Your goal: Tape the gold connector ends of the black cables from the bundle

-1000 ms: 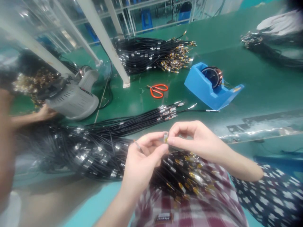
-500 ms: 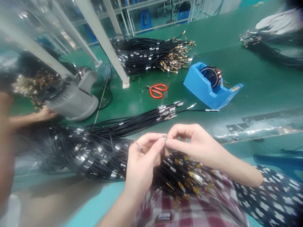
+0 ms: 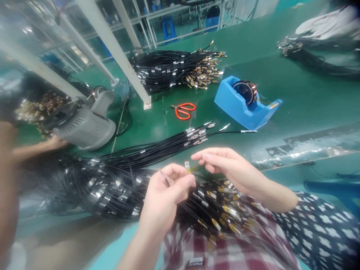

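Note:
My left hand (image 3: 170, 187) is closed in a pinch on a thin black cable. The cable's silver connector (image 3: 187, 165) stands up from between thumb and fingertips. A blurred yellowish strip of tape (image 3: 193, 170) sticks out from the connector to the right. My right hand (image 3: 222, 161) hovers just right of the connector, index finger stretched out and the other fingers loosely bent, apart from the connector. Below both hands lies a bundle of black cables (image 3: 208, 204) with amber-taped ends, over my lap. Another row of cables with silver ends (image 3: 194, 135) lies on the bench beyond.
Red-handled scissors (image 3: 184, 110) and a blue tape dispenser (image 3: 244, 103) stand on the green bench (image 3: 270, 75). Further back is a cable pile (image 3: 174, 69). At left are a grey machine (image 3: 84, 123), a metal post (image 3: 118, 52) and another person's hand (image 3: 57, 142).
My right hand has come off the connector, its index finger straightening. My left hand has shifted slightly left and down, baring the connector and the yellowish strip.

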### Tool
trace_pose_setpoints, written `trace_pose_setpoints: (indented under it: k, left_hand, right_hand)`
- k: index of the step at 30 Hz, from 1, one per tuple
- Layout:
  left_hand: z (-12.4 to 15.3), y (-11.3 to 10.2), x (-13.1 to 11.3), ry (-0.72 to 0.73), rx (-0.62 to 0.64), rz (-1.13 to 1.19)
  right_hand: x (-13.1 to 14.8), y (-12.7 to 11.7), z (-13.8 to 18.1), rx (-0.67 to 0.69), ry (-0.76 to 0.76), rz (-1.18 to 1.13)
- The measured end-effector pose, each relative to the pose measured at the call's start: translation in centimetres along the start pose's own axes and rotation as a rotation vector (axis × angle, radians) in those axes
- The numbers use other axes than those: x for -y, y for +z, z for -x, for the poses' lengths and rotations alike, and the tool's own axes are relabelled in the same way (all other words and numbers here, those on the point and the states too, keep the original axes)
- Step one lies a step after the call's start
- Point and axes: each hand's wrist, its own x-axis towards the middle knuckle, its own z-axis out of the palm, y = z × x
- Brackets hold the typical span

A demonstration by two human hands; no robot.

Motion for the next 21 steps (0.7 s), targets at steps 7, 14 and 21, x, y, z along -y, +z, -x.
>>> trace_pose_setpoints:
  k: [7,14,21]
  left_hand:
    - [-0.1,0.0,0.1,0.013,0.017,0.012]
    - [0.2,-0.1,0.1,0.035,0.034,0.031]
    - [0.0,-0.4,0.1,0.015,0.136,0.003]
  right_hand:
    - [0.6,1.2,0.6,-0.021,-0.111,0.203]
    - [0.5,1.7,0.4,-0.025,-0.216,0.161]
    - [0.5,1.8,0.1,0.025,-0.143,0.050]
